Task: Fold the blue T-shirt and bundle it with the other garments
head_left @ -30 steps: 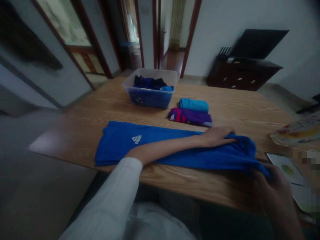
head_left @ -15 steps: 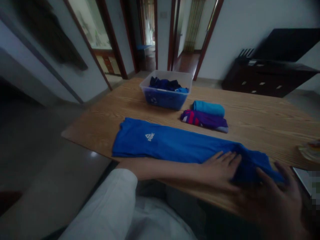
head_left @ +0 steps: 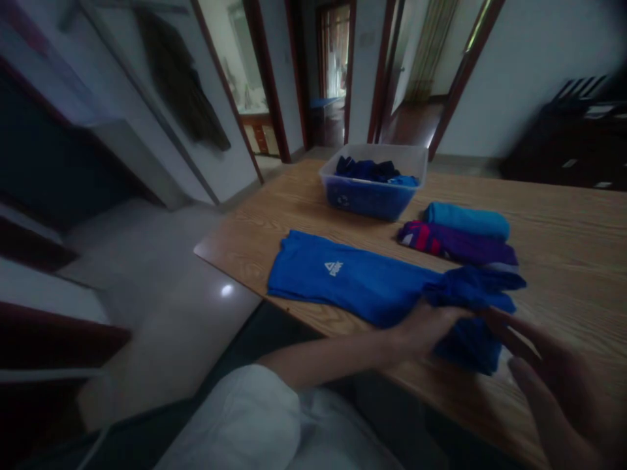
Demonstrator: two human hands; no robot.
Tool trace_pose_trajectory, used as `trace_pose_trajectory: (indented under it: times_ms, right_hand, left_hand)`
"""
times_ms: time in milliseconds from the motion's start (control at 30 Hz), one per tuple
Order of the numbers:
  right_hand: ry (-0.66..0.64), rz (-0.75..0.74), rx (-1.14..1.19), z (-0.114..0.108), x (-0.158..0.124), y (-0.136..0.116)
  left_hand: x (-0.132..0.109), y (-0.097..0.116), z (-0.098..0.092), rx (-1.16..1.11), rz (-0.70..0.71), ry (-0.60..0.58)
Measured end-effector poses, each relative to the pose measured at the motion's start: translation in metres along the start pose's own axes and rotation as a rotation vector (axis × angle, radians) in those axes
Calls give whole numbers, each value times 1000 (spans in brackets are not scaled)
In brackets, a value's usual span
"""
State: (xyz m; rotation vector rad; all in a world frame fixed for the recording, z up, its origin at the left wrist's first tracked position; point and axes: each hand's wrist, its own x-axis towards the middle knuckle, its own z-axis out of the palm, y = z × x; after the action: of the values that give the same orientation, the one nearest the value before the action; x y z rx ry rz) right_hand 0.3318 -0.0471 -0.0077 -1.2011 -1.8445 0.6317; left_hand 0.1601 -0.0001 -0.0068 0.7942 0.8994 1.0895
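Observation:
A long folded blue garment [head_left: 362, 274] with a white triangle logo lies along the table's near edge, likely a T-shirt. Its right end is lifted and bunched up. My left hand [head_left: 435, 326] is closed around this bunched end, its fingertips partly hidden in the cloth. At the right, my right hand [head_left: 553, 372] is blurred, with thumb and fingers apart. Its fingertips reach the bunched cloth beside my left hand, and no cloth shows between thumb and fingers.
A clear plastic bin [head_left: 372, 189] holding dark and blue clothes stands farther back on the wooden table [head_left: 274, 202]. Right of it lie a rolled turquoise cloth [head_left: 467, 220] and a folded purple garment [head_left: 460, 245] with pink patches. The table's left corner is near the garment.
The garment's right end, flat before, is now raised and gathered. My left hand has gone from lying flat on it to gripping it. The view has swung left.

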Motion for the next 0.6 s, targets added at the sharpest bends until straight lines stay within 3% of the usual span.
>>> trace_pose_trajectory:
  times_ms: [100,300,467,600]
  right_hand:
    - [-62,-48,-47,7,3,21]
    - [-328,-433,-455,31,23,40]
    - [-419,-538,-505,70,30,14]
    - [-394,-552,-455,82,62,7]
  left_hand:
    - [-18,10,-26,-265,28,62]
    - [-71,45,-94,-319,167,202]
    - [-114,62,-155,-133,163,454]
    - [-129,68,-187,131,72,475]
